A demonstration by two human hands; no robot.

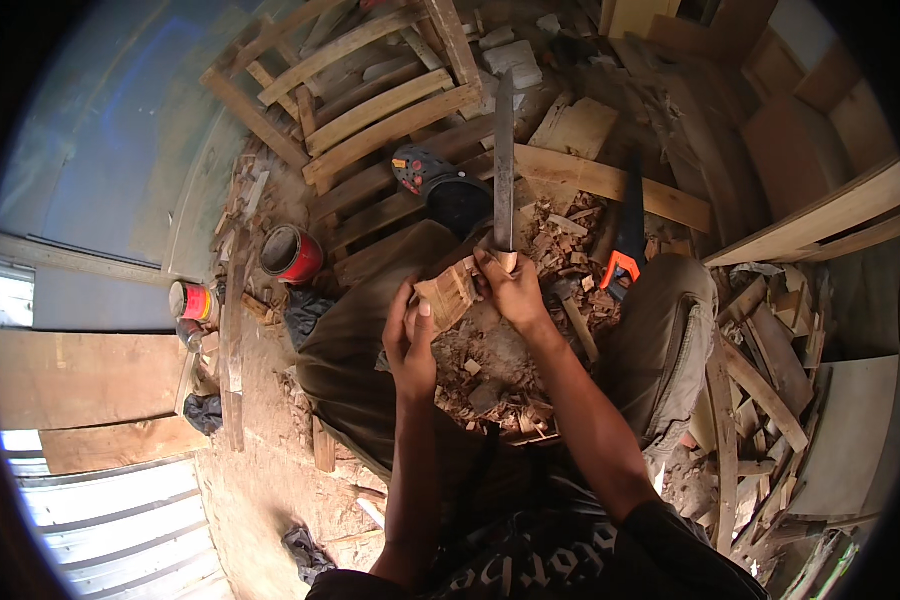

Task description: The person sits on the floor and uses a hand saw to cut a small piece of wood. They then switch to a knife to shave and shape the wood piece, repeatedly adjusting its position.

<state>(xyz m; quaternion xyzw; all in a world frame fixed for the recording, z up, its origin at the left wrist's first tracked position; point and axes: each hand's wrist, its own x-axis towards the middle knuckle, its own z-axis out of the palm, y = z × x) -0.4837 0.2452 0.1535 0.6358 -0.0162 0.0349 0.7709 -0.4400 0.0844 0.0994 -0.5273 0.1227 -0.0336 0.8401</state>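
Note:
My left hand (410,340) is closed on a short, rough-cut wood block (448,296), held between my knees. My right hand (513,290) grips a machete (504,170) low down, at its pale wooden handle (508,262). The long grey blade points away from me, nearly upright in the view. My right fingertips are close beside the block's right end; whether they touch it I cannot tell. Wood chips (560,250) lie thickly on the ground below and beyond my hands. A handsaw with an orange handle (622,268) rests by my right knee.
Slatted wooden frames (380,115) and a plank (610,185) lie ahead, near my dark clog (420,170). Two paint cans, one red (292,254) and one red-and-yellow (191,302), stand at left. Scrap wood (765,375) is piled at right, by leaning boards (850,435).

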